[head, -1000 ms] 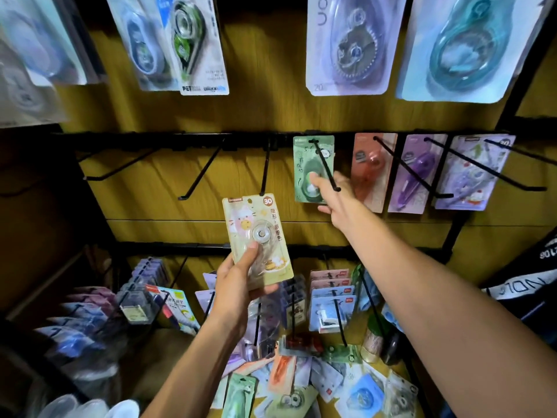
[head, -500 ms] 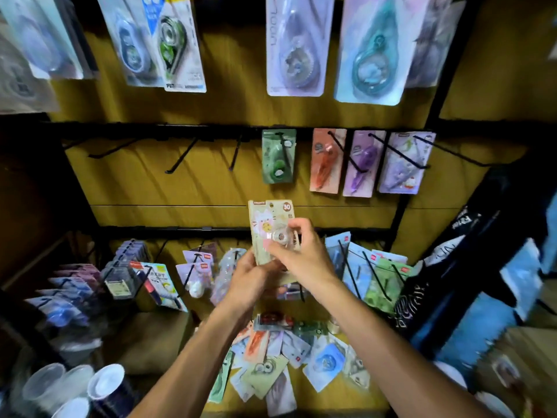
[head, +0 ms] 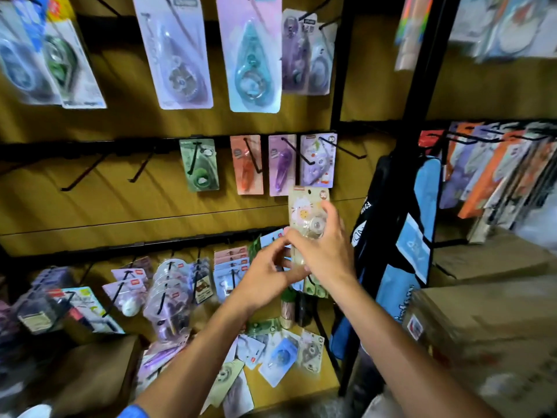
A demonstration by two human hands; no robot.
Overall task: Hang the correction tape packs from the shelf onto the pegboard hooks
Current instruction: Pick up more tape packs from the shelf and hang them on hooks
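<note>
Item, cream correction tape pack [head: 307, 218]: we pinch it in our right hand [head: 324, 251], left hand [head: 265, 274] loosely curled touching its lower edge, below the empty hook [head: 343, 147]; risk, we judge: hang-hole misses the tip, pack drops onto shelf [head: 301, 384].

Four packs [head: 247, 164] hang side by side on the middle hooks [head: 304, 153], empty hooks [head: 81, 176] to their left. Below, loose packs [head: 280, 357] lie on the shelf [head: 301, 387]. A bag [head: 401, 236] hangs right.
</note>
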